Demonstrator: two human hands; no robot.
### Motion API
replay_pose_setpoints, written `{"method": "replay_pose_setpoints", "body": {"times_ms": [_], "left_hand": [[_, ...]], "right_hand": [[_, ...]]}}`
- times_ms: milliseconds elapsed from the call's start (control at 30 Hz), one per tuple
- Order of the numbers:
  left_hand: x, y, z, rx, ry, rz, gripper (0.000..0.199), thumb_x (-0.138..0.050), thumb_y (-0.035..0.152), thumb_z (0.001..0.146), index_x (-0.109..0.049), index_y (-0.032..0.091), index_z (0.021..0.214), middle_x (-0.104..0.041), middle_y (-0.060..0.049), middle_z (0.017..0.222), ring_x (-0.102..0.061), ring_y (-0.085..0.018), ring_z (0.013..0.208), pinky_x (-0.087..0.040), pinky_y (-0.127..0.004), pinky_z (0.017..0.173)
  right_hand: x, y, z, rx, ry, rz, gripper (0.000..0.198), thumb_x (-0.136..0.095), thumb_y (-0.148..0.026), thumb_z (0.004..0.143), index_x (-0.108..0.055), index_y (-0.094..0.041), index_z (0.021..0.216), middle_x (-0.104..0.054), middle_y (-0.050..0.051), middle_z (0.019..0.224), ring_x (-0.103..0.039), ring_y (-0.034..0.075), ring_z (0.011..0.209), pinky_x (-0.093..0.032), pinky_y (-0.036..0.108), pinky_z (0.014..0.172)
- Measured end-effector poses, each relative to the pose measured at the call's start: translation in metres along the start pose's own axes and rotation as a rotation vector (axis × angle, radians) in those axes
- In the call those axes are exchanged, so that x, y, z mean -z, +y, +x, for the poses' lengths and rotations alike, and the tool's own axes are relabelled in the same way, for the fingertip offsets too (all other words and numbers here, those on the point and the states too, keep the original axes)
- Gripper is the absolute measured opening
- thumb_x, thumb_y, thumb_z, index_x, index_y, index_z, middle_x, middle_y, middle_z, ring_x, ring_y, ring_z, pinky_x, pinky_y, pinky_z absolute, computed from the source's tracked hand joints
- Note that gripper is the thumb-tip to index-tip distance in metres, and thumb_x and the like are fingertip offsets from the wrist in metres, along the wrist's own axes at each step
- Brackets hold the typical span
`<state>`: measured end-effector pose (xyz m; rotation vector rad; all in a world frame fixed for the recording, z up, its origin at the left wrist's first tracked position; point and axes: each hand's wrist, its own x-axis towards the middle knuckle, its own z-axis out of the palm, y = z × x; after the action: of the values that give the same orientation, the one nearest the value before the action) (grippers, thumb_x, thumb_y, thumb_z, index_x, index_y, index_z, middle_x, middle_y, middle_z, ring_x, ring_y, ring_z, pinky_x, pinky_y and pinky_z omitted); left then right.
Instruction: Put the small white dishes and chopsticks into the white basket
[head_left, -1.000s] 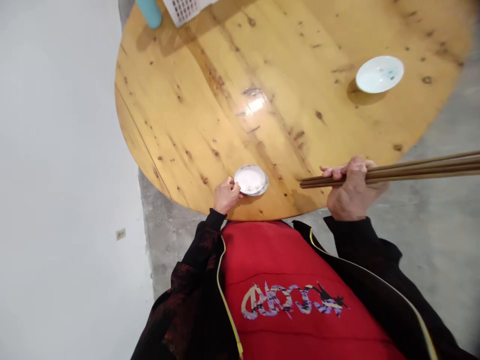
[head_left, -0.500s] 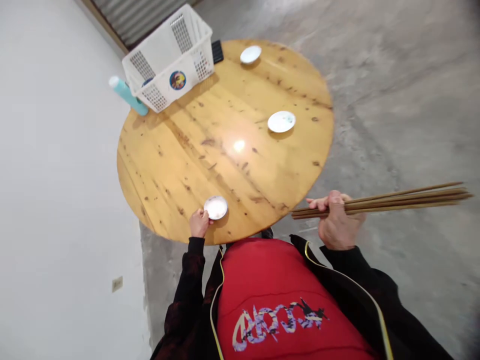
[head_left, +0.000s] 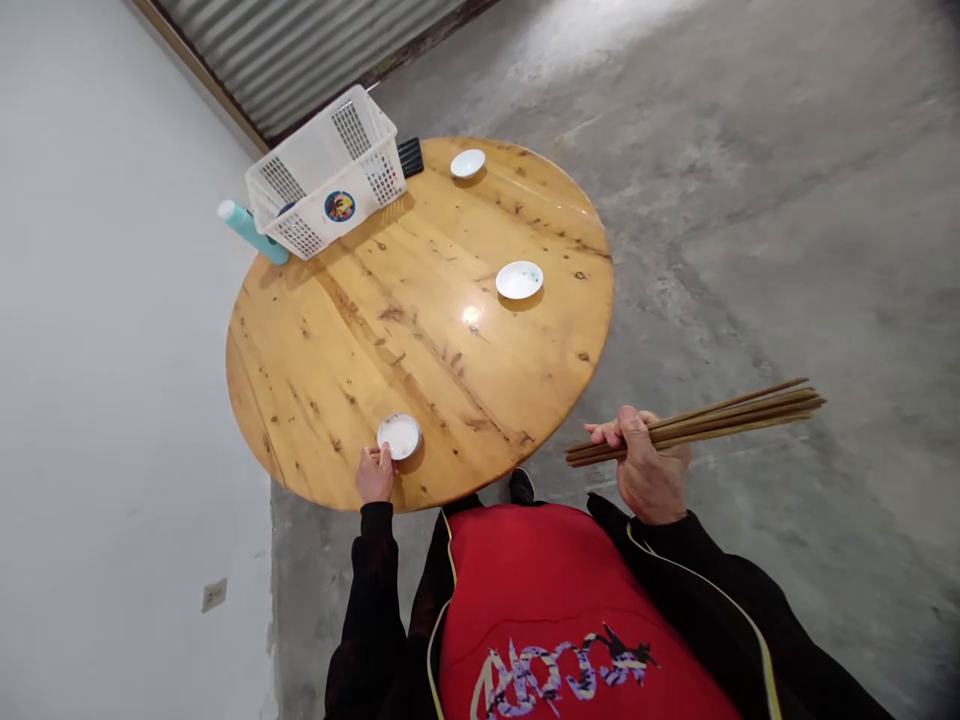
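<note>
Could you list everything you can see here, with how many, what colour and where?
table: 1, round, yellow wood, centre of the view
dishes: 3, white; near dish at the near edge, middle dish toward the right edge, far dish at the far edge
basket: 1, white plastic with a round sticker, far left of the table
bottle: 1, teal with a white cap, left of the basket
dark flat thing: 1, black, behind the basket; cannot tell what it is
chopsticks: a brown bundle, held beyond the table's right edge
wall socket: 1, white, low on the left wall
left hand: touching the near dish
right hand: gripping the chopsticks
</note>
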<state>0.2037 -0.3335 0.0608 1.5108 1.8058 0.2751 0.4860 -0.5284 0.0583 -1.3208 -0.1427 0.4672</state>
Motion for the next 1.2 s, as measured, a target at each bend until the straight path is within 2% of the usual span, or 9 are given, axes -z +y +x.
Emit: {"method": "replay_pose_setpoints", "body": {"times_ms": [100, 167, 233, 333, 467, 600, 767, 1000, 1200], "left_hand": [[-0.007, -0.007, -0.001, 0.103, -0.028, -0.101, 0.038, -0.067, 0.041, 0.102, -0.065, 0.017, 0.132, -0.069, -0.011, 0.128, -0.07, -0.023, 0.11, -0.063, -0.043, 0.092], [-0.01, -0.019, 0.0, 0.172, -0.034, -0.161, 0.029, -0.059, 0.037, 0.106, -0.065, 0.011, 0.12, -0.074, -0.01, 0.103, -0.074, -0.019, 0.086, -0.064, -0.036, 0.078], [-0.013, -0.034, 0.004, 0.213, -0.027, -0.209, 0.021, -0.053, 0.032, 0.107, -0.063, 0.013, 0.105, -0.073, -0.005, 0.081, -0.073, -0.016, 0.067, -0.061, -0.028, 0.066], [-0.018, -0.05, 0.009, 0.218, -0.008, -0.27, 0.016, -0.054, 0.031, 0.104, -0.055, 0.019, 0.093, -0.069, 0.0, 0.067, -0.071, -0.015, 0.058, -0.059, -0.024, 0.06], [-0.023, -0.058, 0.012, 0.181, -0.003, -0.292, 0.018, -0.051, 0.031, 0.102, -0.048, 0.024, 0.087, -0.066, 0.002, 0.06, -0.071, -0.017, 0.054, -0.057, -0.025, 0.056], [-0.024, -0.058, 0.012, 0.186, -0.03, -0.305, 0.014, -0.052, 0.03, 0.101, -0.045, 0.026, 0.089, -0.067, 0.002, 0.062, -0.07, -0.018, 0.053, -0.056, -0.026, 0.053], [-0.021, -0.054, 0.016, 0.2, -0.024, -0.318, 0.01, -0.053, 0.027, 0.097, -0.044, 0.027, 0.092, -0.069, -0.001, 0.068, -0.073, -0.022, 0.056, -0.058, -0.03, 0.053], [-0.024, -0.028, 0.014, 0.149, -0.056, -0.326, 0.013, -0.056, 0.027, 0.092, -0.05, 0.025, 0.103, -0.071, -0.002, 0.07, -0.07, -0.021, 0.052, -0.06, -0.032, 0.052], [-0.07, 0.045, 0.015, 0.027, -0.113, -0.401, 0.018, -0.055, 0.033, 0.09, -0.049, 0.024, 0.105, -0.071, -0.001, 0.072, -0.069, -0.019, 0.052, -0.056, -0.028, 0.05]], "right_hand": [[0.004, -0.002, 0.003, 0.019, 0.034, 0.008, 0.056, -0.085, -0.063, 0.078, -0.05, -0.024, 0.058, -0.046, -0.008, 0.051, -0.054, 0.013, 0.05, -0.065, 0.041, 0.076], [0.004, 0.0, 0.002, 0.065, 0.094, 0.024, 0.05, -0.083, -0.056, 0.076, -0.05, -0.026, 0.055, -0.043, -0.008, 0.048, -0.052, 0.014, 0.047, -0.065, 0.042, 0.073], [0.002, 0.001, -0.001, 0.082, 0.133, 0.011, 0.042, -0.078, -0.048, 0.078, -0.051, -0.028, 0.053, -0.041, -0.006, 0.048, -0.051, 0.017, 0.048, -0.066, 0.046, 0.075], [-0.001, 0.002, -0.006, 0.054, 0.156, -0.062, 0.036, -0.071, -0.043, 0.08, -0.052, -0.032, 0.051, -0.04, -0.004, 0.049, -0.049, 0.02, 0.05, -0.066, 0.054, 0.084], [-0.008, 0.001, -0.007, 0.052, 0.188, -0.123, 0.035, -0.068, -0.044, 0.079, -0.05, -0.033, 0.051, -0.038, -0.004, 0.051, -0.047, 0.022, 0.048, -0.064, 0.062, 0.086], [-0.023, 0.004, -0.001, 0.068, 0.154, -0.078, 0.04, -0.076, -0.047, 0.077, -0.05, -0.029, 0.053, -0.039, -0.006, 0.049, -0.049, 0.019, 0.048, -0.066, 0.051, 0.079], [-0.043, 0.003, -0.004, -0.03, 0.047, -0.041, 0.055, -0.085, -0.064, 0.077, -0.05, -0.024, 0.062, -0.044, -0.009, 0.053, -0.056, 0.014, 0.053, -0.065, 0.046, 0.083], [-0.023, -0.002, -0.002, -0.064, 0.109, -0.007, 0.06, -0.088, -0.066, 0.076, -0.05, -0.021, 0.061, -0.045, -0.009, 0.053, -0.055, 0.011, 0.054, -0.064, 0.039, 0.075], [0.011, -0.013, 0.038, -0.063, 0.158, 0.012, 0.06, -0.089, -0.066, 0.075, -0.051, -0.022, 0.06, -0.045, -0.008, 0.055, -0.054, 0.012, 0.055, -0.066, 0.046, 0.085]]}}
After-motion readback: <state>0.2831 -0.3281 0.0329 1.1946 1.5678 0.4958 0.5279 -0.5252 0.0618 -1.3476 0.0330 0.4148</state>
